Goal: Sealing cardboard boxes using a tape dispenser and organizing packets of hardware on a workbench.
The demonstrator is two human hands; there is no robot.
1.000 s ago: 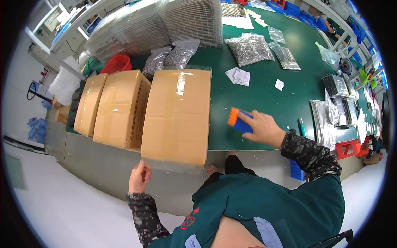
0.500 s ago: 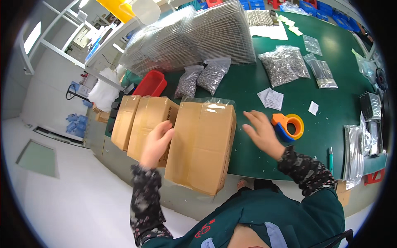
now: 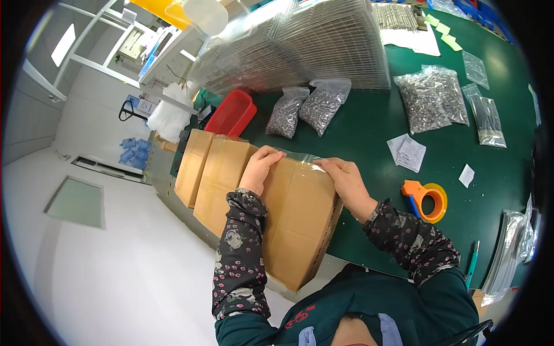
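Note:
The nearest of three brown cardboard boxes (image 3: 294, 225) overhangs the front edge of the green table. A strip of clear packing tape (image 3: 301, 157) runs along its far top edge and catches the light. My left hand (image 3: 261, 170) is closed over the left end of that edge, fingertips at the tape. At the right corner, my right hand (image 3: 348, 185) has its fingers bent over the same edge and tape. Whether the fingertips pinch the tape or only press on the box is hard to see. An orange-and-blue tape dispenser (image 3: 426, 202) with a roll lies right of my right hand.
Two more cardboard boxes (image 3: 224, 176) stand to the left, before a red bin (image 3: 232, 113). Bags of small metal parts (image 3: 326, 105) lie behind, below stacked wire racks (image 3: 300, 52). Paper slips (image 3: 411, 153), another parts bag (image 3: 431, 99) and a teal pen-like tool (image 3: 472, 264) are on the right.
Both hands, previously raised apart on either side of the near box, have come onto its far edge at the tape. The view has shifted, so the scene sits differently in the picture.

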